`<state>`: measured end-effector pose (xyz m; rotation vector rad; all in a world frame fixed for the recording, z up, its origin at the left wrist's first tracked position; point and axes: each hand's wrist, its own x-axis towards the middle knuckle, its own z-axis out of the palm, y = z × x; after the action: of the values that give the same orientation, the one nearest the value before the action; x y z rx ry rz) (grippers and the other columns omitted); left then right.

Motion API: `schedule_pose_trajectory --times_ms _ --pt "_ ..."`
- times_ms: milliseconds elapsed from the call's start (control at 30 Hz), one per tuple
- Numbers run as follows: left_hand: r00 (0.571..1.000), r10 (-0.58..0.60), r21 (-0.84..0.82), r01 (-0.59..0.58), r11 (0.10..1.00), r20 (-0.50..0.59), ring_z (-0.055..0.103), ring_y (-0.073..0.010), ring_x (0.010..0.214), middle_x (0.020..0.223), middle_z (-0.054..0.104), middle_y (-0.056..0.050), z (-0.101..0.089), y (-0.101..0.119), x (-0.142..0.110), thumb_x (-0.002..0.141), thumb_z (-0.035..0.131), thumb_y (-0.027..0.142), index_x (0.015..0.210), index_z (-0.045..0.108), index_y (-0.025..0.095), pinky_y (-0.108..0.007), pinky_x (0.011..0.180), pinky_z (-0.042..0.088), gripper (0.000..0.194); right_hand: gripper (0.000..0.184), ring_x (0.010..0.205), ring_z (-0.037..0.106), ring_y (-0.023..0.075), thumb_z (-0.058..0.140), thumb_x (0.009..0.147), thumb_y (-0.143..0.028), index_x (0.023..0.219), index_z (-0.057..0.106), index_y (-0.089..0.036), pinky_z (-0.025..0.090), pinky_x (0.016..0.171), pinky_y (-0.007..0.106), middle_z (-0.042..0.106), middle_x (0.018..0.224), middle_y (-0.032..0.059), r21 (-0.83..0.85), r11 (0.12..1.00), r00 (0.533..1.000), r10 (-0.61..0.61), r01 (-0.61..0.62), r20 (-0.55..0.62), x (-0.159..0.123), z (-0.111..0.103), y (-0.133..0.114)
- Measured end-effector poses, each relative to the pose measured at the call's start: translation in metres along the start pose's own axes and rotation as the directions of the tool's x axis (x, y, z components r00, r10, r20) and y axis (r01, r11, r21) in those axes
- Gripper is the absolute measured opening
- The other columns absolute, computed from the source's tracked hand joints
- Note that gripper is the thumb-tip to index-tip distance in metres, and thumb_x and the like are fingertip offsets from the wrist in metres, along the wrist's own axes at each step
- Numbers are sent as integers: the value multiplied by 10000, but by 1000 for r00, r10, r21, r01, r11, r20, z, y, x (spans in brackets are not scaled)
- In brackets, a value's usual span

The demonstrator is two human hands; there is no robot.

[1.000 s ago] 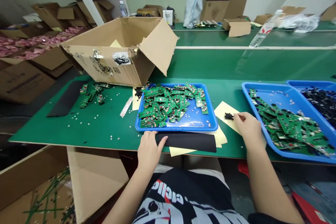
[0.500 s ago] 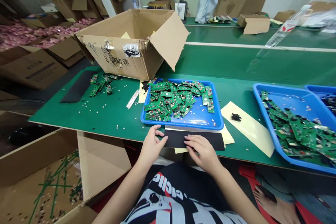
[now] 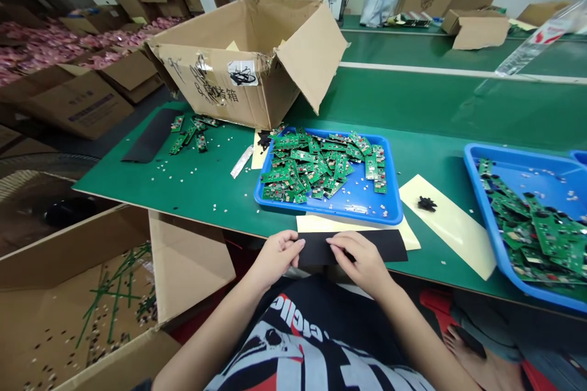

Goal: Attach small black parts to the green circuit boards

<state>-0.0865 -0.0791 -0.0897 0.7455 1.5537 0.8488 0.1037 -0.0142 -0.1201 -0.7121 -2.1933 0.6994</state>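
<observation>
A flat black sheet (image 3: 316, 250) lies across the table's front edge. My left hand (image 3: 279, 256) pinches its left end between thumb and fingers. Over the middle of the sheet, my right hand (image 3: 360, 256) has its thumb and index finger pressed together at the surface; whatever is between those tips is too small to make out. Pale yellow paper (image 3: 410, 235) shows under and behind the sheet. Just beyond, a blue tray (image 3: 367, 211) holds a heap of small green circuit boards (image 3: 316, 165).
A large open carton (image 3: 206, 82) stands behind the tray. To the right are yellow paper (image 3: 452, 232) with a black cluster (image 3: 427, 203) and another blue tray (image 3: 486, 226) of boards. Another black sheet (image 3: 151, 137) lies far left; an open box (image 3: 183, 250) sits below.
My left hand has closed from a loose curl onto the sheet's left end. My right hand's spread fingers have drawn into a pinch. The whole view has shifted slightly.
</observation>
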Motion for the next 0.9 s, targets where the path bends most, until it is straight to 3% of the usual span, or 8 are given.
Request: schedule_pose_trajectory --times_ms 167,267,500,600,700,800,900 --pt "995 95 66 -94 993 -20 405 -84 414 429 469 80 1 2 3 721 606 421 813 557 176 -203 470 311 266 227 815 667 193 460 914 -211 1009 666 -223 576 710 323 666 934 91 28 999 997 -18 16 72 26 20 -4" --pt "992 127 97 -124 988 -23 427 -92 439 461 469 77 1 4 2 729 596 382 829 599 173 -215 492 337 231 215 779 659 186 452 919 -215 937 667 -212 569 671 307 649 886 84 43 999 995 -29 25 95 37 28 -2" --pt "991 131 97 -130 987 -7 423 -81 438 447 445 78 5 9 -2 772 540 363 738 581 173 -202 497 346 196 204 755 640 182 452 922 -226 849 642 -219 548 690 312 659 842 68 124 991 986 -61 42 152 40 23 0" --pt "995 95 84 -96 992 11 388 -67 363 426 454 84 7 8 -1 774 540 393 729 548 180 -186 426 308 217 195 756 631 175 453 915 -227 830 629 -220 540 686 303 651 830 64 173 985 989 -38 14 140 39 22 -1" --pt "998 44 72 -47 996 40 357 -60 284 415 483 82 8 6 2 776 524 456 718 489 192 -171 347 255 272 154 724 627 165 489 889 -231 797 612 -221 532 647 283 647 804 51 237 971 995 20 -44 102 34 17 1" --pt "999 14 76 -16 997 29 400 -72 284 431 513 68 7 3 5 779 505 515 714 442 205 -166 327 279 323 107 671 638 153 495 890 -246 829 580 -219 540 599 274 650 797 42 311 938 987 162 -152 -8 22 3 10" --pt "1000 9 127 -8 992 -8 435 -91 298 444 527 53 0 2 4 799 483 508 702 439 207 -187 332 322 319 79 629 660 141 449 926 -263 902 511 -222 562 567 276 654 832 39 404 875 921 354 -265 -164 4 -16 21"
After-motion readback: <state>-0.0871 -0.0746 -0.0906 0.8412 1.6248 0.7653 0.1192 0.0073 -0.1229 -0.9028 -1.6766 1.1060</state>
